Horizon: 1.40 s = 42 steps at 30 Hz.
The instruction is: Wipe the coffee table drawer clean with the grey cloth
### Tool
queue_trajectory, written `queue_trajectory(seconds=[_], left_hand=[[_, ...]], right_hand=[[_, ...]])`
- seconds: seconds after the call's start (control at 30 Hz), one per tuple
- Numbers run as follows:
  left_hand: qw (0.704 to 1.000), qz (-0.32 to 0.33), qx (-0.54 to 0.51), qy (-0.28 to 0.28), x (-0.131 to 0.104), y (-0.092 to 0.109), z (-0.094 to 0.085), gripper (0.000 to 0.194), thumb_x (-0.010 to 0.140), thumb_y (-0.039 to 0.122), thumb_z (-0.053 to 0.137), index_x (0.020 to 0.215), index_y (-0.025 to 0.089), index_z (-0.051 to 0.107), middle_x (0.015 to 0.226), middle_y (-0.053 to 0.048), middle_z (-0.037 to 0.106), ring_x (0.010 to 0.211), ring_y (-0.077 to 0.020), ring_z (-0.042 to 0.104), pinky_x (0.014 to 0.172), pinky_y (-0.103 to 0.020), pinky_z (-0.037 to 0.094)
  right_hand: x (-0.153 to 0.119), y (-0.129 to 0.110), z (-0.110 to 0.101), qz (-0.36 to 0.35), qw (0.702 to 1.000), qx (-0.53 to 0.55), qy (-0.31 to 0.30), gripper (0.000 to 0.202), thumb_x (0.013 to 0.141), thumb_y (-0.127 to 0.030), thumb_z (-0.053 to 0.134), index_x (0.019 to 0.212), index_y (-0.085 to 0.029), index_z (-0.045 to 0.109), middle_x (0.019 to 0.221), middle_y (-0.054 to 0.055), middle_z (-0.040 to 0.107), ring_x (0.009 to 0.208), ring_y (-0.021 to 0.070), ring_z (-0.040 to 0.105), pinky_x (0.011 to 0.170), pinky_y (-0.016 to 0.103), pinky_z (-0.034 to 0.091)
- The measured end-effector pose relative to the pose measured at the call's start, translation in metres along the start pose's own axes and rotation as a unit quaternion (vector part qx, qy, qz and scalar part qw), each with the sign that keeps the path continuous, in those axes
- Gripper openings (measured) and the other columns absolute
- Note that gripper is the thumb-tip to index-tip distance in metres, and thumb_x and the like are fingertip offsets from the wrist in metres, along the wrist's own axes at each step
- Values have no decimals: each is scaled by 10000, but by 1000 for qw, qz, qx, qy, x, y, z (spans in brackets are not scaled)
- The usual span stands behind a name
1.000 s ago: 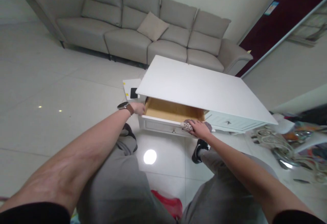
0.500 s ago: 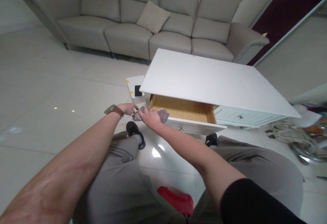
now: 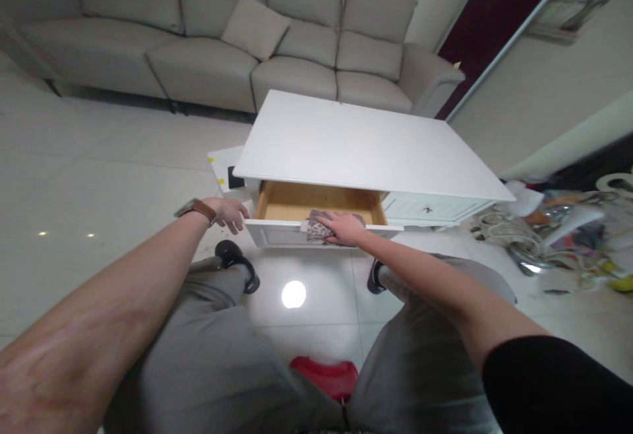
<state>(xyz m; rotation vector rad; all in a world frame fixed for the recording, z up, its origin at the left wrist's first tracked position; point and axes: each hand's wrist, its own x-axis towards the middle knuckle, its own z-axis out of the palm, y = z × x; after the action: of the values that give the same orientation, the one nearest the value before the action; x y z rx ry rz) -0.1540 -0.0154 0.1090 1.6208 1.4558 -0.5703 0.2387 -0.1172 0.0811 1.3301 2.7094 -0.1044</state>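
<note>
Floor (image 3: pixel 123 137): pale, glossy tile with visible joints and reflected light. Standing on it: a white table (image 3: pixel 361 140), a grey sofa (image 3: pixel 291 81) behind, two dark shoes (image 3: pixel 228 254) in front and mixed clutter (image 3: pixel 534 223) to the right. Table: smooth, rectangular top; one wood-lined drawer (image 3: pixel 321 200) pulled out, a patterned cloth (image 3: pixel 316 226) draped over its front edge. White panel (image 3: pixel 225 157) at the left end bears a black item (image 3: pixel 236 177); its support is hidden.

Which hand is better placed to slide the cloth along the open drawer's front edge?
Likely the right hand: it holds the patterned cloth over the top edge of the drawer front. The left hand is near its left end, without cloth.
</note>
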Motion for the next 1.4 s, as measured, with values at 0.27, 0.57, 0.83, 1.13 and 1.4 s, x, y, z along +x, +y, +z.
queue_trajectory(seconds=[0.27,0.57,0.83,1.13,1.4], left_hand=[[980,48,187,58,14,34,-5,308,465,280,786,764,212,767,743,-43,761,891,-290,723,802,-318,545],[969,35,208,128,33,47,-22,187,656,251,704,813,171,769,826,-97,778,808,-234,739,756,-260,546],[959,9,226,173,28,59,-18,248,784,220,628,971,133,766,1004,-120,791,733,-151,742,712,-178,521],[959,8,227,169,22,64,-20,244,816,195,633,994,107,774,1008,-127,789,739,-176,750,721,-215,532],[964,9,207,166,25,59,-20,279,823,224,629,1039,116,768,1024,-123,788,756,-167,754,716,-186,532]], right_hand=[[-102,142,18,-18,992,79,-97,852,850,-408,713,1588,-219,332,1516,179,484,1199,310,612,964,400,482],[-68,148,8,77,996,4,-48,778,868,-458,703,1542,-262,366,1353,149,567,1128,318,616,873,380,465],[-55,151,5,103,994,-15,-43,752,867,-475,701,1519,-279,382,1351,150,561,1127,337,600,834,373,447],[-55,152,8,103,994,-17,-31,731,872,-483,680,1508,-274,385,1315,145,573,1107,331,602,819,358,430],[-55,152,7,105,994,-7,-29,720,873,-480,670,1512,-302,388,1307,133,571,1105,322,596,847,372,425]])
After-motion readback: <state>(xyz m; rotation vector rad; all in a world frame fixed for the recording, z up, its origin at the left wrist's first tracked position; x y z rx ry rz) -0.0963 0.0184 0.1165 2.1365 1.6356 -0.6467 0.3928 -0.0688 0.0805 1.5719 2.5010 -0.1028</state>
